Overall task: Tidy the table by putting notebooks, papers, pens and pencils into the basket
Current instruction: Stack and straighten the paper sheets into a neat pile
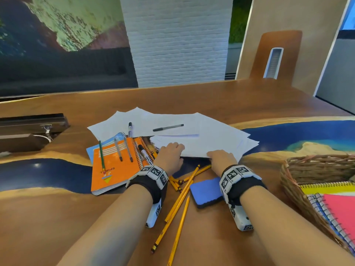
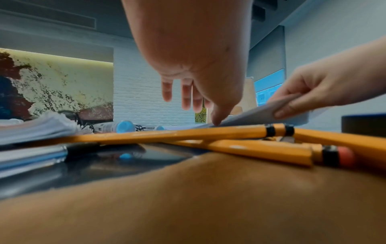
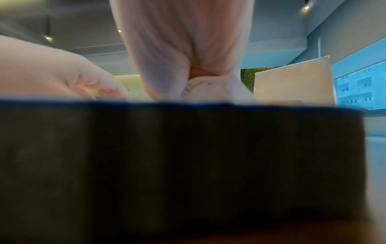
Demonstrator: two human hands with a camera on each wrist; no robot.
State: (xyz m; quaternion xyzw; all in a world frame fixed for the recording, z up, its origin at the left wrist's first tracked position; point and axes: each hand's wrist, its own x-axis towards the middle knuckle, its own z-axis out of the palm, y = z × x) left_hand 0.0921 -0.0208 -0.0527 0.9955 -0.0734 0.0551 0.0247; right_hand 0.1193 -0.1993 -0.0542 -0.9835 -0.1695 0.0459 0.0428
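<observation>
Papers step: right hand (image 1: 221, 157) pinches the near edge of the papers (image 1: 201, 135), lifting it; left hand (image 1: 170, 153) relaxed, thumb at the edge beside it. Next — gather the sheets, carry them to the basket (image 1: 292, 181); black pen (image 1: 168, 127) beyond the fingertips may roll off.

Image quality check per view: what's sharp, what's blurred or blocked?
Head view: sharp and evenly lit, wide-angle bend at the edges, a small glare spot on the glossy wood-and-blue-resin table. Left wrist view: yellow pencils fairly crisp, near tabletop a soft blur. Right wrist view: blurred throughout, the lower part blocked by the dark side of the blue foam eraser.
</observation>
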